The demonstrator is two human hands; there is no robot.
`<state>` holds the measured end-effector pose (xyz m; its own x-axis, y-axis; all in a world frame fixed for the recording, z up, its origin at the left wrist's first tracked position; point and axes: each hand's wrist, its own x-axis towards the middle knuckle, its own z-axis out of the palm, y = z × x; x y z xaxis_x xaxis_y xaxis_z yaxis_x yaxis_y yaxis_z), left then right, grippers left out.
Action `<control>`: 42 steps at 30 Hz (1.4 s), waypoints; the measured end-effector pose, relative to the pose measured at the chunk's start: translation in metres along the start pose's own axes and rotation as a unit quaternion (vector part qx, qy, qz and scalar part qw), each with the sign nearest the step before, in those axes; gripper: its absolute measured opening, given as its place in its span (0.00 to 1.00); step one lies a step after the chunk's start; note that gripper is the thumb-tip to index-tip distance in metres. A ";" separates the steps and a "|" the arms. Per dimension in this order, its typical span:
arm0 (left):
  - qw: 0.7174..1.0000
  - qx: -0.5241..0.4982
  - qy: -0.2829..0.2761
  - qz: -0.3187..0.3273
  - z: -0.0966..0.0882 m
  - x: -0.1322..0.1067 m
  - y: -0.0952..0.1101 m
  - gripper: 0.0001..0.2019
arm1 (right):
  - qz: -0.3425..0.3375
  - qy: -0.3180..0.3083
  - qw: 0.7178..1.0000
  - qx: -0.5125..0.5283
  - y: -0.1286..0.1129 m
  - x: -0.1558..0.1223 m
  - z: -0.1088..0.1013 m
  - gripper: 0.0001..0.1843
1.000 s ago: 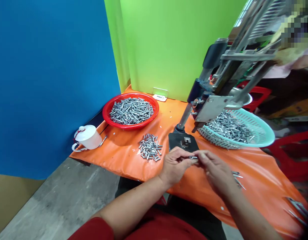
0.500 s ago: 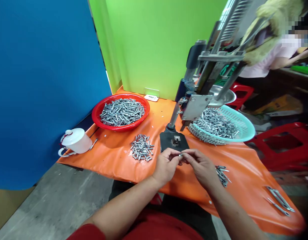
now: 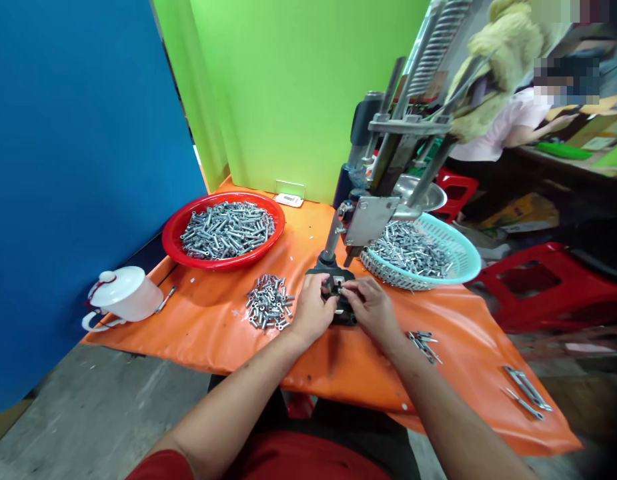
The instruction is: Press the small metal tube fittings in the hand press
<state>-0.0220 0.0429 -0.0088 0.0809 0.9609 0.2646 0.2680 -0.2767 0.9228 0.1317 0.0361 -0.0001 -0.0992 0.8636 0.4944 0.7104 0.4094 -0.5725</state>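
— Head view. Item 1, hands?
— 2, bare. Left hand [image 3: 313,307]: at the left of the small fixture [image 3: 339,281], thumb and forefinger bent towards it, narrow gap. Right hand [image 3: 372,308]: fingers drawn to a narrow pinch at the fixture's right. Whether either grips a part, I cannot tell from here.
— Item 2, the fixture?
— On the press's black base [image 3: 345,320], between the hands. Press tip [image 3: 353,256]: above, apart.
— Item 3, good handling?
— My judgement: brace with the left, seat any part squarely with the right, and keep fingertips from beneath that tip.
— Item 4, surroundings?
— Orange counter [image 3: 311,227]. Loose pile of short metal parts [image 3: 271,303], just beside the left hand. Red basin [image 3: 170,248], heaped, behind it. Turquoise basket [image 3: 469,263], also filled, right of the press. White lidded mug [image 3: 133,295], left edge.
— Item 5, obstructions?
— Press plate [image 3: 372,221], close over the work. Small cluster of metal pieces [image 3: 425,343], beside the right forearm; a wide sweep could scatter it, I judge.
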 end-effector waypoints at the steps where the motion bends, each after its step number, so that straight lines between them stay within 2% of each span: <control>1: 1.000 0.016 -0.006 0.016 0.000 0.003 -0.001 0.19 | -0.008 0.009 1.000 -0.008 0.002 0.002 0.002 0.10; 8: 0.990 0.109 -0.026 0.086 0.004 0.020 -0.005 0.11 | -0.036 -0.005 0.997 -0.070 0.008 0.012 0.013 0.11; 11: 0.988 0.128 -0.017 0.086 0.008 0.022 -0.007 0.11 | -0.013 -0.024 0.997 -0.066 0.009 0.016 0.004 0.12; 13: 0.988 0.129 -0.020 0.082 0.009 0.023 -0.009 0.11 | 0.016 -0.033 0.998 -0.056 0.014 0.015 -0.015 0.14; 16: 0.989 0.125 -0.018 0.076 0.011 0.022 -0.011 0.11 | 0.086 -0.050 0.991 -0.090 0.031 0.002 -0.060 0.13; 19: 0.989 0.127 -0.004 0.076 0.012 0.019 -0.011 0.11 | 0.157 -0.132 0.962 -0.181 0.056 -0.027 -0.107 0.11; 22: 0.987 0.136 0.017 0.078 0.014 0.017 -0.010 0.12 | 0.173 -0.196 0.936 -0.235 0.077 -0.063 -0.132 0.13; 25: 0.986 0.143 0.025 0.085 0.015 0.015 -0.009 0.12 | 0.167 -0.169 0.940 -0.246 0.086 -0.089 -0.132 0.15; 28: 0.985 0.144 0.025 0.092 0.015 0.015 -0.010 0.13 | 0.169 -0.124 0.948 -0.241 0.086 -0.099 -0.122 0.16; 31: 0.984 0.148 0.027 0.099 0.015 0.014 -0.011 0.14 | 0.155 -0.108 0.955 -0.230 0.089 -0.096 -0.115 0.17; 38: 0.982 0.146 0.026 0.114 0.011 0.012 -0.010 0.14 | 0.173 -0.171 0.946 -0.215 0.107 -0.085 -0.115 0.11; 40: 0.982 0.133 0.054 0.127 0.010 0.009 -0.009 0.17 | 0.157 -0.144 0.955 -0.205 0.100 -0.080 -0.114 0.12; 42: 0.976 0.130 0.071 0.160 0.008 0.005 -0.008 0.19 | 0.133 -0.098 0.966 -0.198 0.082 -0.071 -0.109 0.15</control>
<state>-0.0155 0.0496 -0.0170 0.0707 0.8107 0.5811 0.4871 -0.5365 0.6892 0.2728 -0.0238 -0.0108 0.0207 0.9776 0.2096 0.9362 0.0547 -0.3472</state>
